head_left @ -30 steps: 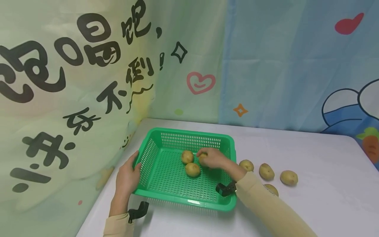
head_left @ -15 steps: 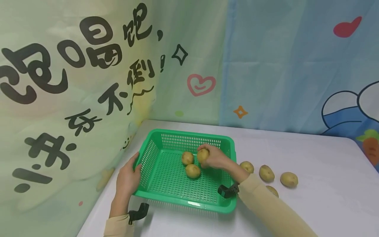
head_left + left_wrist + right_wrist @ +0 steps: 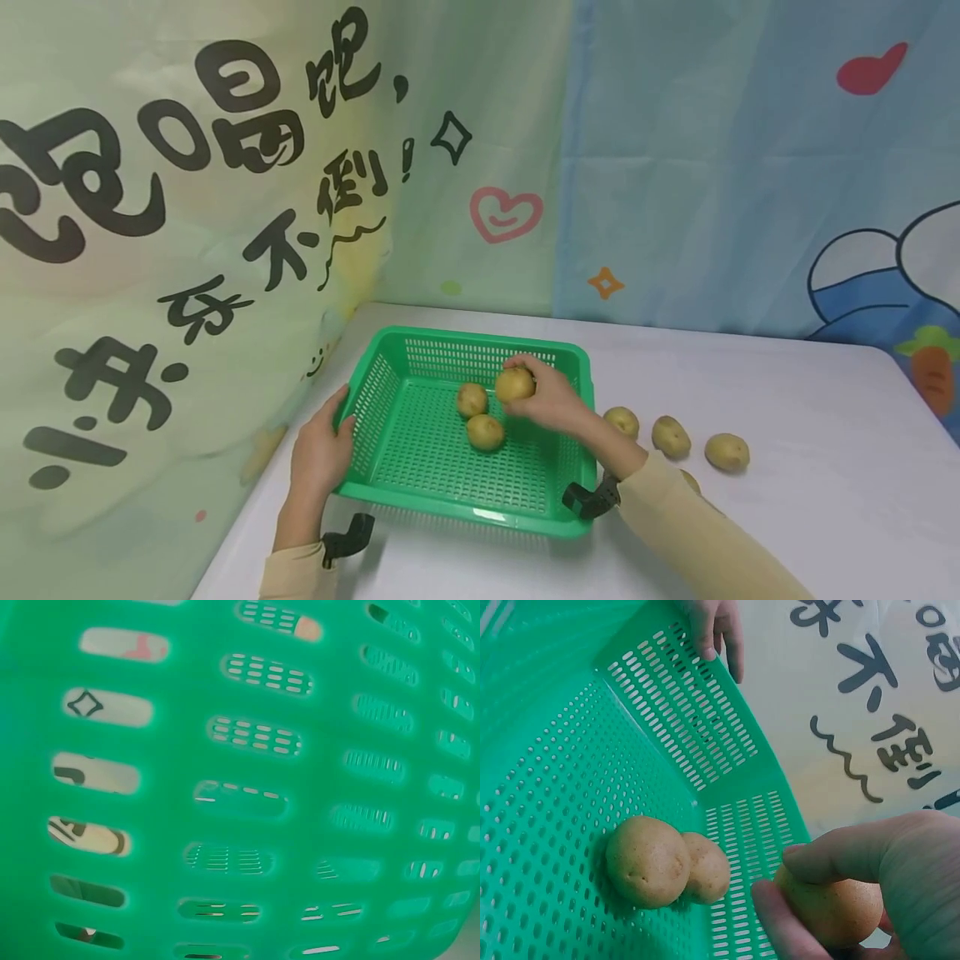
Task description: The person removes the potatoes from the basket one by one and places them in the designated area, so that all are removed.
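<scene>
A green plastic basket [image 3: 420, 492] with slotted walls stands on the white table. My left hand [image 3: 321, 454] grips its left rim, thumb inside and fingers outside. Above the basket floor, toward the right, my right hand [image 3: 551, 398] holds a potato [image 3: 514, 385] between thumb and fingers; the right wrist view shows this held potato [image 3: 832, 909] close up. Two other potatoes lie touching on the basket floor, the nearer potato [image 3: 485, 432] and the farther potato [image 3: 472, 401]. In the left wrist view the basket wall [image 3: 165, 780] fills nearly everything.
Right of the basket several potatoes lie on the table: one by the rim [image 3: 622, 422], a middle potato [image 3: 671, 437] and a far-right potato [image 3: 727, 452]. Another is partly hidden by the right sleeve [image 3: 697, 533]. A printed curtain [image 3: 675, 208] hangs behind and at left.
My right hand has lifted the potato from the basket floor, raising it slightly and turning it into fuller view. The left hand stays on the rim, and the basket has not moved.
</scene>
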Demonstrator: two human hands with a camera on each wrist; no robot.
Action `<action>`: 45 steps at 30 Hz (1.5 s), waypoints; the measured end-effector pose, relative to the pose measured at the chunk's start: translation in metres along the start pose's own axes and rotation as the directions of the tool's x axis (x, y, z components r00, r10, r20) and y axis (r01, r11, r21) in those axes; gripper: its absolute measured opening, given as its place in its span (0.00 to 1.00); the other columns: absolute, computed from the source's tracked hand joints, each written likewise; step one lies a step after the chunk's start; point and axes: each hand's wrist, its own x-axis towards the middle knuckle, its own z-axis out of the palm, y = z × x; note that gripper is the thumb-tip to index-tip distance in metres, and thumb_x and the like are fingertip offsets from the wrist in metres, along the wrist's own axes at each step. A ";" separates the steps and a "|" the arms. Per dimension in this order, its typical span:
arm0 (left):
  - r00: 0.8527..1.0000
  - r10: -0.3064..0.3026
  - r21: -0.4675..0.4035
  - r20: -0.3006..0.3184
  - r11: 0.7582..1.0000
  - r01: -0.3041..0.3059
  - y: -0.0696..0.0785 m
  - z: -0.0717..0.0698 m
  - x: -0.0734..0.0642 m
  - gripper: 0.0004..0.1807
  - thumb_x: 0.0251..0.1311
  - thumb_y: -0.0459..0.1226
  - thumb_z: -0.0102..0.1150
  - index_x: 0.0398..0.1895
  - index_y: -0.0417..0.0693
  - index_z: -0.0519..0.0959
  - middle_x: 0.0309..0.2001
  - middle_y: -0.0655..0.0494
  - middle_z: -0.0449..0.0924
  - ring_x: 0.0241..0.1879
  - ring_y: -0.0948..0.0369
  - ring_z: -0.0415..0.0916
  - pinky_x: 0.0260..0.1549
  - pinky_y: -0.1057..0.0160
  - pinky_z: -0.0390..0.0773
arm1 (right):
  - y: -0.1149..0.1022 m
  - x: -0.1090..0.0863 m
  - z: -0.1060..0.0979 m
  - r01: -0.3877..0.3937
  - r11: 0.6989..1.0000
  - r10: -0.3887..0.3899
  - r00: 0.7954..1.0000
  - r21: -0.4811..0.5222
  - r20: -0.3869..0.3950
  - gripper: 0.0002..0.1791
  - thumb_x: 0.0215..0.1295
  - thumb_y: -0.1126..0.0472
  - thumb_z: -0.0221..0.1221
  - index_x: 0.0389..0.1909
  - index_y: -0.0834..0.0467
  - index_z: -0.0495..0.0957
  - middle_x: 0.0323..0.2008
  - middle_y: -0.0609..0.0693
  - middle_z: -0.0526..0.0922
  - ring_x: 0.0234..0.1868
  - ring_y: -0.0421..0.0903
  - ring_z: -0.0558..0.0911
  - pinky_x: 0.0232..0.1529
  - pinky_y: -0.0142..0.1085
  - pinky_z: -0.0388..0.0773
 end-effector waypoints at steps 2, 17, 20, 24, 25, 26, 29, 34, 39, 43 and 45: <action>1.000 0.001 -0.001 0.000 1.000 -0.001 0.000 -0.001 0.000 0.27 0.72 0.37 0.47 0.74 0.48 0.62 0.63 0.36 0.71 0.47 0.45 0.76 0.40 0.45 0.74 | -0.003 -0.005 -0.003 0.008 1.000 -0.008 1.000 0.004 0.002 0.34 0.51 0.69 0.68 0.61 0.58 0.71 0.54 0.57 0.76 0.45 0.53 0.80 0.37 0.41 0.79; 1.000 0.008 0.005 0.015 1.000 -0.008 -0.002 -0.001 0.000 0.27 0.72 0.37 0.48 0.74 0.48 0.62 0.64 0.36 0.70 0.54 0.41 0.75 0.44 0.43 0.73 | -0.002 -0.055 -0.020 0.072 0.997 -0.071 0.997 0.012 -0.033 0.33 0.54 0.69 0.67 0.63 0.59 0.70 0.59 0.58 0.75 0.49 0.52 0.79 0.43 0.40 0.79; 1.000 0.011 0.009 0.011 1.000 -0.011 -0.003 -0.001 -0.001 0.27 0.72 0.36 0.48 0.74 0.48 0.62 0.64 0.36 0.70 0.54 0.41 0.75 0.44 0.42 0.73 | 0.004 -0.064 -0.021 0.067 0.996 -0.064 0.997 0.053 -0.053 0.34 0.55 0.69 0.67 0.64 0.57 0.69 0.61 0.57 0.73 0.51 0.54 0.79 0.44 0.40 0.79; 1.000 0.016 0.005 0.006 1.000 -0.016 -0.003 0.000 0.000 0.27 0.72 0.36 0.48 0.73 0.48 0.63 0.64 0.36 0.71 0.53 0.42 0.75 0.44 0.42 0.73 | 0.009 -0.075 -0.026 0.064 0.991 -0.057 0.996 0.117 -0.066 0.34 0.57 0.67 0.68 0.65 0.56 0.68 0.63 0.58 0.71 0.54 0.57 0.79 0.44 0.38 0.79; 1.000 0.015 0.004 0.006 1.000 -0.015 -0.003 0.000 0.000 0.27 0.72 0.36 0.48 0.73 0.48 0.63 0.64 0.36 0.71 0.53 0.42 0.75 0.44 0.42 0.73 | 0.010 -0.078 -0.028 0.058 0.989 -0.049 0.997 0.134 -0.065 0.35 0.57 0.67 0.68 0.66 0.56 0.67 0.63 0.58 0.71 0.54 0.57 0.78 0.43 0.38 0.79; 1.000 0.016 0.002 0.006 1.000 -0.016 -0.003 0.000 0.000 0.27 0.72 0.36 0.48 0.73 0.48 0.63 0.64 0.36 0.70 0.53 0.42 0.75 0.44 0.42 0.73 | 0.011 -0.081 -0.030 0.055 0.987 -0.046 0.997 0.148 -0.063 0.35 0.57 0.66 0.68 0.66 0.57 0.67 0.63 0.58 0.70 0.55 0.57 0.78 0.43 0.38 0.79; 1.000 0.021 -0.001 0.007 1.000 -0.021 -0.003 0.000 0.001 0.27 0.72 0.36 0.48 0.74 0.48 0.62 0.64 0.36 0.70 0.52 0.43 0.75 0.44 0.43 0.73 | 0.014 -0.089 -0.038 0.025 0.980 -0.014 0.998 0.197 -0.060 0.35 0.57 0.64 0.69 0.66 0.56 0.67 0.64 0.58 0.70 0.56 0.57 0.77 0.44 0.37 0.79; 1.000 0.017 -0.002 0.012 1.000 -0.017 -0.001 -0.001 0.002 0.27 0.72 0.36 0.47 0.74 0.48 0.62 0.65 0.36 0.69 0.53 0.43 0.75 0.44 0.43 0.73 | 0.020 -0.102 -0.049 -0.021 0.966 0.039 0.997 0.259 -0.065 0.37 0.57 0.64 0.69 0.67 0.56 0.65 0.67 0.56 0.67 0.62 0.57 0.73 0.50 0.31 0.76; 1.000 0.006 -0.006 0.018 1.000 -0.006 -0.001 -0.002 0.001 0.28 0.73 0.37 0.47 0.74 0.49 0.61 0.65 0.36 0.69 0.54 0.42 0.74 0.44 0.43 0.73 | 0.027 -0.119 -0.054 -0.001 0.964 0.030 0.994 0.267 -0.105 0.36 0.57 0.63 0.69 0.66 0.59 0.66 0.66 0.58 0.67 0.59 0.43 0.75 0.52 0.27 0.74; 1.000 0.009 -0.011 0.019 1.000 -0.009 -0.002 -0.001 0.000 0.28 0.73 0.37 0.47 0.74 0.49 0.61 0.66 0.36 0.69 0.56 0.41 0.73 0.46 0.42 0.73 | 0.035 -0.135 -0.053 0.010 0.949 0.030 0.992 0.316 -0.122 0.36 0.57 0.64 0.69 0.66 0.62 0.65 0.68 0.58 0.63 0.58 0.34 0.74 0.53 0.26 0.73; 1.000 0.010 -0.010 0.024 1.000 -0.010 -0.001 -0.002 0.000 0.28 0.73 0.37 0.47 0.75 0.50 0.61 0.66 0.36 0.68 0.57 0.41 0.72 0.47 0.42 0.73 | 0.042 -0.144 -0.052 -0.003 0.943 0.048 0.991 0.332 -0.126 0.37 0.57 0.65 0.69 0.67 0.63 0.63 0.69 0.59 0.61 0.58 0.31 0.73 0.53 0.25 0.73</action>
